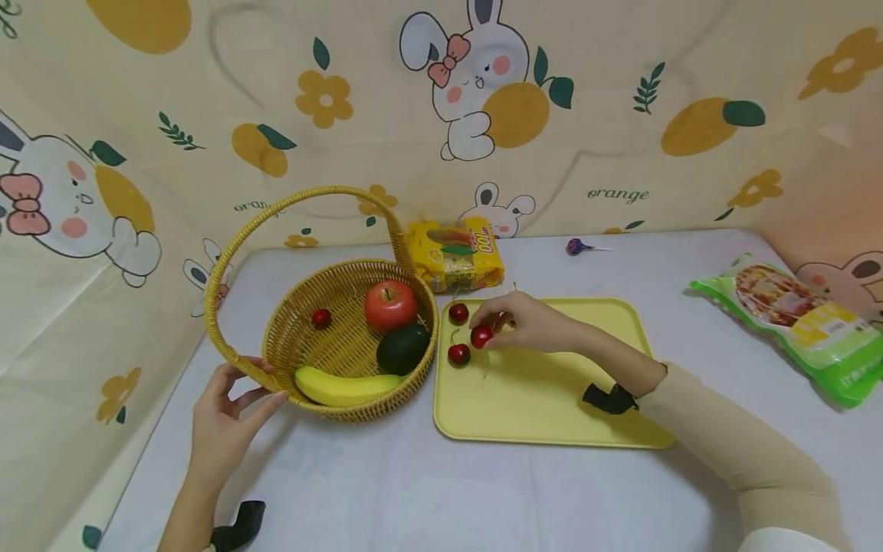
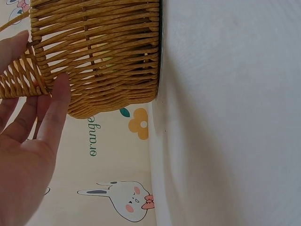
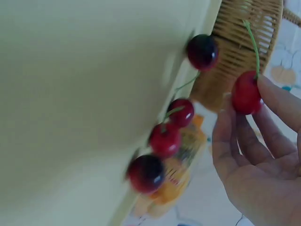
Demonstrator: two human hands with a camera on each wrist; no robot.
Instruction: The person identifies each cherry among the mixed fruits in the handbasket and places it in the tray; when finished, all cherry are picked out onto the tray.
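Note:
My right hand (image 1: pixel 527 322) pinches a dark red cherry (image 3: pixel 246 93) by its sides, just above the left part of the yellow tray (image 1: pixel 545 429). The cherry's green stem sticks up in the right wrist view. Several other cherries (image 3: pixel 164 140) lie along the tray's edge, some hidden by my hand in the head view. With thumb and fingers, my left hand (image 1: pixel 224 414) grips the woven basket (image 1: pixel 331 280) where its handle meets the rim. Inside the basket are a red apple (image 1: pixel 390 306), a dark green avocado (image 1: pixel 403 349), a banana (image 1: pixel 345 387) and one cherry (image 1: pixel 321 318).
Behind the basket stands a yellow package (image 1: pixel 455 257). A wrapped lollipop (image 1: pixel 576 246) lies near the back edge of the white table (image 1: pixel 386 491). A green food bag (image 1: pixel 793 322) rests at the right. Printed cloth (image 1: pixel 607 77) covers the walls behind.

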